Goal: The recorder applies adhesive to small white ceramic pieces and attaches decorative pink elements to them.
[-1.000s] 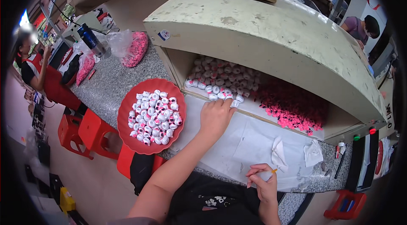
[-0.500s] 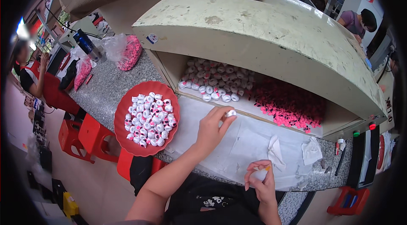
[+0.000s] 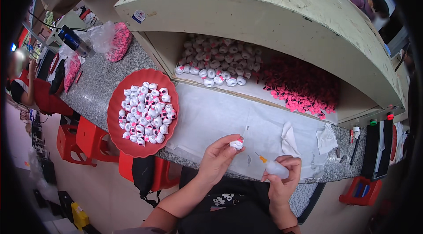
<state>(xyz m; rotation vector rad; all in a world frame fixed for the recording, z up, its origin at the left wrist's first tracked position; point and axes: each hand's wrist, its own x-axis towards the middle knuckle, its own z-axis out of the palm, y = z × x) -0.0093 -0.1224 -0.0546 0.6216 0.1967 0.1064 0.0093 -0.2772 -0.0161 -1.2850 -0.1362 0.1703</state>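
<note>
Between thumb and fingers, my left hand [image 3: 217,159] pinches a small white rounded piece [image 3: 236,144] with a pink mark. My right hand [image 3: 284,181] is wrapped round a white needle-tip squeeze bottle [image 3: 277,170]; its orange collar and thin needle point toward the white piece, a short gap apart. Both hands are over the near edge of the white paper [image 3: 207,110]. To the left, a red scalloped bowl [image 3: 115,102] holds many similar white-and-pink pieces. Inside the cream cabinet [image 3: 264,11] lie more white pieces [image 3: 216,60] and a heap of pink-and-black bits [image 3: 304,88].
Crumpled white tissues [image 3: 289,139] lie on the paper's right side. Plastic bags of pink bits [image 3: 120,42] and a blue can [image 3: 74,40] stand at the back left. Red stools [image 3: 91,139] are below the counter's edge. Other people sit at far left and far right.
My left hand has come back from the cabinet's front edge toward me with the white piece. My right hand has turned the bottle so its needle points up and left. The view has shifted.
</note>
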